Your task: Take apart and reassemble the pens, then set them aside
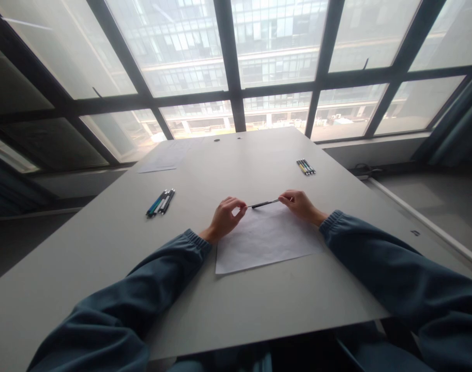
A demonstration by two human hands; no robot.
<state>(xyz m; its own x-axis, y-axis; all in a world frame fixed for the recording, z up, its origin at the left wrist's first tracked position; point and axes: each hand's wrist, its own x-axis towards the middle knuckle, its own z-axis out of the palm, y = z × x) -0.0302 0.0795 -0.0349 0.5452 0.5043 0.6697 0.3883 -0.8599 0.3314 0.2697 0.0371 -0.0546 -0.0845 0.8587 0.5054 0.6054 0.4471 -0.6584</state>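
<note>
Between my two hands, just above the far edge of a white paper sheet point(264, 237), is a slim dark pen point(261, 204), held nearly level. My left hand point(227, 217) pinches a thin piece at its left end between thumb and fingertip. At the other end my right hand point(300, 205) has thumb and fingers closed on a narrow, paler part. Whether the pen is in one piece or in separate parts is too small to tell. My fingers hide both tips.
On the white table point(104, 258), several pens and markers point(160, 203) lie together at left, and several more pens point(306, 167) at far right. Printed paper sheets point(164, 157) rest at the back left. Large windows point(274, 46) stand beyond the table's far edge.
</note>
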